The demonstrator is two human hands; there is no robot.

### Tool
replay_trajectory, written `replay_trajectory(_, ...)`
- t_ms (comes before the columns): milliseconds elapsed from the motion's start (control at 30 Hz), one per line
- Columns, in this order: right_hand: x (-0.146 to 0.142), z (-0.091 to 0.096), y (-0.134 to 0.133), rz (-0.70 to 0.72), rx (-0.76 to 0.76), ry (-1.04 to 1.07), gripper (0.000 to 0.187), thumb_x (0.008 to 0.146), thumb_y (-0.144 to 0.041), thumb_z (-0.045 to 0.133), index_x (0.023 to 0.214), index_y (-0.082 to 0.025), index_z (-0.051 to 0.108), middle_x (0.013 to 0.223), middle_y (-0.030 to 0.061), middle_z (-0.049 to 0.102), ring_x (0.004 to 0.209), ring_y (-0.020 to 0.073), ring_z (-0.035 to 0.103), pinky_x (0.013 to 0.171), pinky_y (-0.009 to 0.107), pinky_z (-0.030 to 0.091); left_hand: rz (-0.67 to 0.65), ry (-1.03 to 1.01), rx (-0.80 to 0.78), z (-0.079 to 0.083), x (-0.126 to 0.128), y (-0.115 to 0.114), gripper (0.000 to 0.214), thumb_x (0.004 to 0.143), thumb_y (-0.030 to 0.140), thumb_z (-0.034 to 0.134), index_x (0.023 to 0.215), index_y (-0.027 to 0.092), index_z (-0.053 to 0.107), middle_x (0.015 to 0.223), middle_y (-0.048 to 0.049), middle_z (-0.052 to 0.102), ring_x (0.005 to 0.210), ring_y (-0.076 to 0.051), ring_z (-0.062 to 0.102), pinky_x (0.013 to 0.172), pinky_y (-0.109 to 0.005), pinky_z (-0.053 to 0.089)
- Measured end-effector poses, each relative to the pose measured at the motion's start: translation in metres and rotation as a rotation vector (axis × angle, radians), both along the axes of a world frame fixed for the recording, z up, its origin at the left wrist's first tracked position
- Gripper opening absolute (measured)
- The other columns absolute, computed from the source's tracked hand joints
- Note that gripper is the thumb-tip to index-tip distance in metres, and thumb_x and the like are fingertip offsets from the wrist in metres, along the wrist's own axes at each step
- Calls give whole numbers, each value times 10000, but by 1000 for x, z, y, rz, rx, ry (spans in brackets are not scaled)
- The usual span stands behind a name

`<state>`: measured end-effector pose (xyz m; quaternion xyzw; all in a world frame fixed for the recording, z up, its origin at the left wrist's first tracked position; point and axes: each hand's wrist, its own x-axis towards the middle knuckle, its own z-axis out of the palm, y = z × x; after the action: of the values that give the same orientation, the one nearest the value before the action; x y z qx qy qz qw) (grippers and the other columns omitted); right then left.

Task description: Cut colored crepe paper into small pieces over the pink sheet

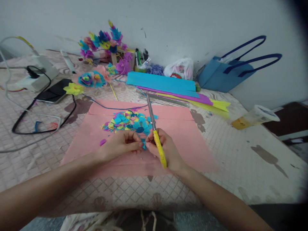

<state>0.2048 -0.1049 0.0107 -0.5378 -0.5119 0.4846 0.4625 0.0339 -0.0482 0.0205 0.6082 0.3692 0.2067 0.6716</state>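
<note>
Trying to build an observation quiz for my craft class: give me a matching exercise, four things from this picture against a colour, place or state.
Things
1. scissors
2. paper scrap
3. bag
4. cup

Descriptions
A. lying on its side at the right
B. small and blue, pinched in the left hand
C. blue with long dark handles, at the back
D. yellow-handled, held in the right hand

Pairs: 1-D, 2-B, 3-C, 4-A

Room check: plain, evenly lit.
I see a pale grey wall (192, 25) behind a stained quilted cover (240, 154); dark furniture (293, 118) stands at right.
</note>
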Motion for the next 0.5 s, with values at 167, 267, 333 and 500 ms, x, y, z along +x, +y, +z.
replay_trajectory(167, 0, -1, 1, 0, 4, 10, 197, 681, -275, 647, 778, -220, 485, 714, -23, 549, 599, 116, 500, 527, 246, 375, -5, 4, 19, -1, -1, 0, 163, 733, 262, 691, 665, 152, 593, 635, -5, 651, 601, -123, 601, 614, -254, 470)
replay_trajectory(267, 0, 0, 1, 7, 2, 5, 195, 685, -282, 648, 779, -222, 489, 714, -23, 553, 607, 121, 509, 534, 248, 388, -11, 3, 33, -2, -1, 0, 170, 729, 265, 692, 652, 150, 594, 635, -7, 645, 602, -124, 598, 613, -254, 471)
replay_trajectory(333, 0, 0, 1, 16, 5, -1, 202, 689, -293, 654, 783, -222, 491, 715, -20, 561, 619, 126, 518, 547, 252, 405, -13, 6, 44, -3, -1, 0, 174, 724, 267, 694, 644, 150, 592, 627, -4, 638, 596, -124, 594, 607, -252, 468)
replay_trajectory(500, -1, -1, 1, 11, -24, 6, 203, 690, -275, 650, 805, -216, 493, 714, -18, 566, 609, 121, 518, 515, 235, 394, -24, 8, 74, -6, 0, 0, 184, 731, 276, 690, 643, 156, 582, 612, 9, 622, 589, -119, 581, 585, -241, 447)
